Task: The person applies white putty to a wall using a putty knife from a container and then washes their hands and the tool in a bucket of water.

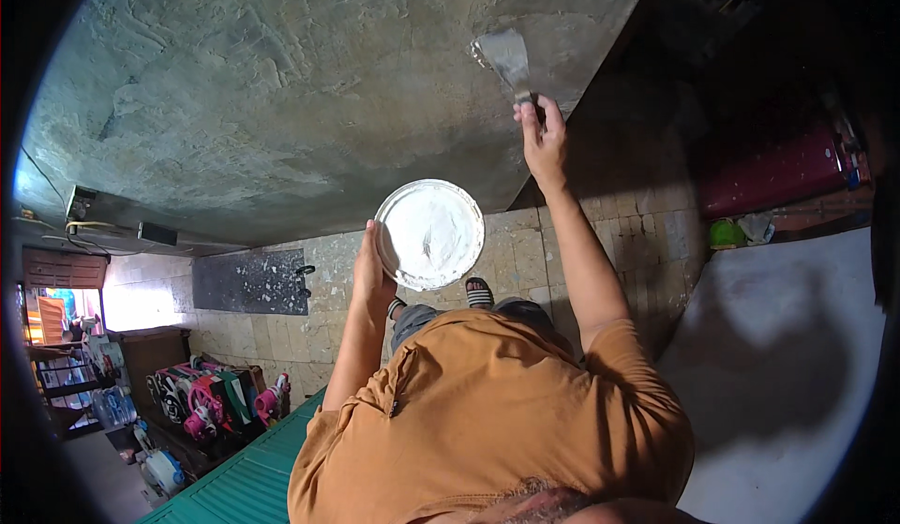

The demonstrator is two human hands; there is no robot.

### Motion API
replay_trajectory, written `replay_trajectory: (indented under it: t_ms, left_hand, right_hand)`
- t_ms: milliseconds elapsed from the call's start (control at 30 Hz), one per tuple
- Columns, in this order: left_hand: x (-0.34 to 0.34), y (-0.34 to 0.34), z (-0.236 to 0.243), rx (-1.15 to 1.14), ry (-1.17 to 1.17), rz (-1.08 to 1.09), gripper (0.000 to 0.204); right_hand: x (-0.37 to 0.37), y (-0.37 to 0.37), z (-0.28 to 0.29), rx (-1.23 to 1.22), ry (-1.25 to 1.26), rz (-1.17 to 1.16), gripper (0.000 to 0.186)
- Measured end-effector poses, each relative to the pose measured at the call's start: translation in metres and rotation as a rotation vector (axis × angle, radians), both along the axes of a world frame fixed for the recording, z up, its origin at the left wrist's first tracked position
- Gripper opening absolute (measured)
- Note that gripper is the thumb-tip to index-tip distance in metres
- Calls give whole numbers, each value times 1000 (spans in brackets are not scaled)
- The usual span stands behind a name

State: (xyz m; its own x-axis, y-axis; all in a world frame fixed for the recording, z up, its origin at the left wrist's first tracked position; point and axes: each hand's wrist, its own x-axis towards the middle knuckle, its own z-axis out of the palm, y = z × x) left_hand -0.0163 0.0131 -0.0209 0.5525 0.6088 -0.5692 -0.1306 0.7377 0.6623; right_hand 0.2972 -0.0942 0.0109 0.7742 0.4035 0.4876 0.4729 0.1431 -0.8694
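Note:
My left hand [372,266] grips the left side of a round white tub [430,235] filled with white paste, its thumb along the rim. Out to the upper right, my right hand [542,135] is closed round the handle of a putty knife [508,59]. The knife's wide metal blade points up, close against the grey plastered wall [281,83]; some paste shows at its left edge. Whether the blade touches the wall I cannot tell. Rough ridges and trowel marks cover the wall's upper left part.
A dark mat [250,282] with white spatters lies on the tiled floor [272,341] at left. Beside a green ribbed panel [246,472] stand several bags [202,397]. Small electrical boxes [157,233] sit low on the wall. At right are a maroon object [773,168] and a green item [727,233].

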Motion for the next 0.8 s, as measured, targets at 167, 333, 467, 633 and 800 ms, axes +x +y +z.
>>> replay_trajectory:
  t_ms: [167, 333, 467, 633, 800]
  left_hand:
    - [5, 0, 3, 1, -27, -2, 62]
    - [3, 2, -3, -3, -27, -5, 59]
    - [3, -1, 1, -3, -14, 15, 63]
    - [6, 0, 6, -2, -31, 10, 65]
    - [3, 2, -4, -20, -33, 14, 65]
  right_hand:
    - [8, 1, -16, -101, -77, -177, 26]
    - [-1, -13, -17, 58, -24, -148, 28]
    - [-4, 5, 25, -84, -134, -133, 23]
    - [-4, -9, -9, -125, -118, -210, 28]
    - [-28, -34, -3, -107, -42, -156, 30]
